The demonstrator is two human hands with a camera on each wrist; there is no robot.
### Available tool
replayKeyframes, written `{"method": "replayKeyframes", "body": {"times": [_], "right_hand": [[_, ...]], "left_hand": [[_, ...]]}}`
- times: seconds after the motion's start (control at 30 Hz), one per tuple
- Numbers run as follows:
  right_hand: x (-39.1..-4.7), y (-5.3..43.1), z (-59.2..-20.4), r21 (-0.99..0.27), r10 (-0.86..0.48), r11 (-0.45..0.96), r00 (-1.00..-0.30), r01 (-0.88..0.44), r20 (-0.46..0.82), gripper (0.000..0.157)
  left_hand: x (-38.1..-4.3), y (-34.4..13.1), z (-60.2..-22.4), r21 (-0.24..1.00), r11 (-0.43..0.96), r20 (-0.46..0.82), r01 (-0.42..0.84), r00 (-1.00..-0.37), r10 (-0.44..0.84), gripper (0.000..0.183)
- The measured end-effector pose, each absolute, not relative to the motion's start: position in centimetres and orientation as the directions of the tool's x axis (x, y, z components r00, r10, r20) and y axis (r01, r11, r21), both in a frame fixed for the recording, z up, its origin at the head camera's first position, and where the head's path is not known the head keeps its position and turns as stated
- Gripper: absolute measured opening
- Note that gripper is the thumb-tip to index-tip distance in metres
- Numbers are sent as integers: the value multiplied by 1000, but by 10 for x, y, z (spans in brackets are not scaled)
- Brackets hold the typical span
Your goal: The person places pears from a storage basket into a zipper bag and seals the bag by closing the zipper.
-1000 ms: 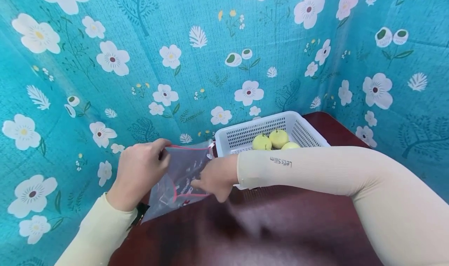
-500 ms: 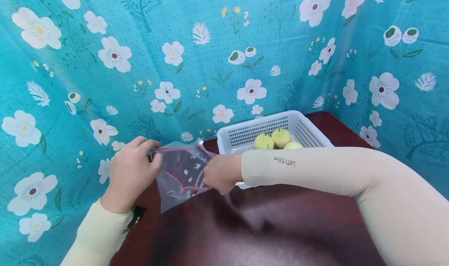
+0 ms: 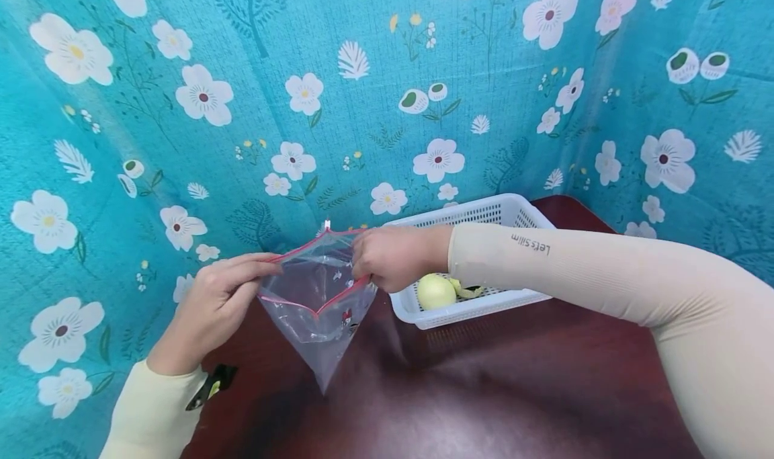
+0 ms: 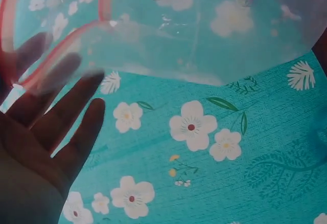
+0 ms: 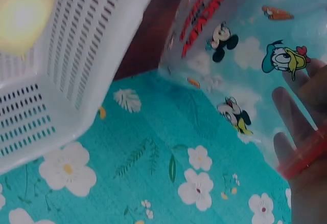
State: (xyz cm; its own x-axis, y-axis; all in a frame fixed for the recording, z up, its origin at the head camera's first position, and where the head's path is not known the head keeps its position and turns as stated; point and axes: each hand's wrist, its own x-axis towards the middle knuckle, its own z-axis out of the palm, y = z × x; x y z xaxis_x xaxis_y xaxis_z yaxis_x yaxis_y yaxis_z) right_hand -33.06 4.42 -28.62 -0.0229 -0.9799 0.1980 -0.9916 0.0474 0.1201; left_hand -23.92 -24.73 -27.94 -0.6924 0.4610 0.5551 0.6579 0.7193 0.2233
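Note:
A clear zip bag with a pink-red zip edge and cartoon prints hangs between my hands, its mouth spread wide and its lower corner pointing down. My left hand grips the mouth's left side between thumb and forefinger; in the left wrist view its other fingers are stretched out, some seen through the plastic. On the opposite side, my right hand holds the rim. Through the printed film in the right wrist view, fingers of that hand show inside the mouth. No fruit is visible in the bag.
A white slotted basket stands right of the bag, partly under my right forearm. It holds round yellow-green fruit, pear-like, some hidden by the sleeve. The dark red table meets a teal flowered curtain behind.
The bag's mouth has been pulled wide apart, and the bag now hangs more upright. My right hand has risen with the rim; my left hand has moved slightly left and its fingers have straightened.

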Motion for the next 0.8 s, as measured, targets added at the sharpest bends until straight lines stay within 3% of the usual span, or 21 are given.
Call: {"method": "replayKeyframes", "body": {"times": [0.13,0.4,0.67,0.8], "right_hand": [[-338,46,-280,116,-970,47,-17,-992,241,30],[-340,54,-283,130,-975,128,-100,-983,198,27],[-342,58,-283,148,-971,144,-111,-978,210,23],[-344,59,-283,168,-968,141,-101,-976,229,23]], "left_hand": [[-239,-252,-283,247,710,501,660,-714,489,22],[-240,-249,-300,350,726,496,592,-774,392,38],[-251,-246,-312,492,645,572,585,-776,266,32],[-254,-240,-320,582,602,556,547,-808,196,45]]}}
